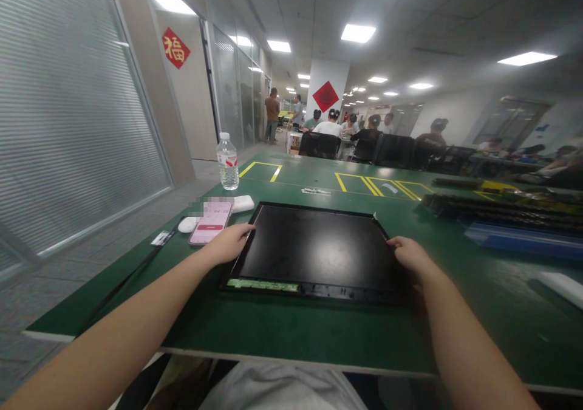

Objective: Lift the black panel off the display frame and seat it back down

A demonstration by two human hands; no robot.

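A black display panel (314, 246) with a raised dark frame lies before me on the green table. Along its near edge, toward the left, runs a green circuit board strip (263, 285). My left hand (230, 243) is closed on the panel's left side, its thumb on top of the rim. On the opposite side, my right hand (410, 257) grips the right rim, thumb and index finger at the edge; its other fingers are partly hidden. Close to my left hand is a phone (212, 220) with a lit pink screen.
Behind the phone lie a white case (243, 203) and a round white object (187, 225). A water bottle (228, 161) stands near the table's left edge. Dark strips (483, 212) and a blue piece (523, 241) lie at right. Several people sit in the background.
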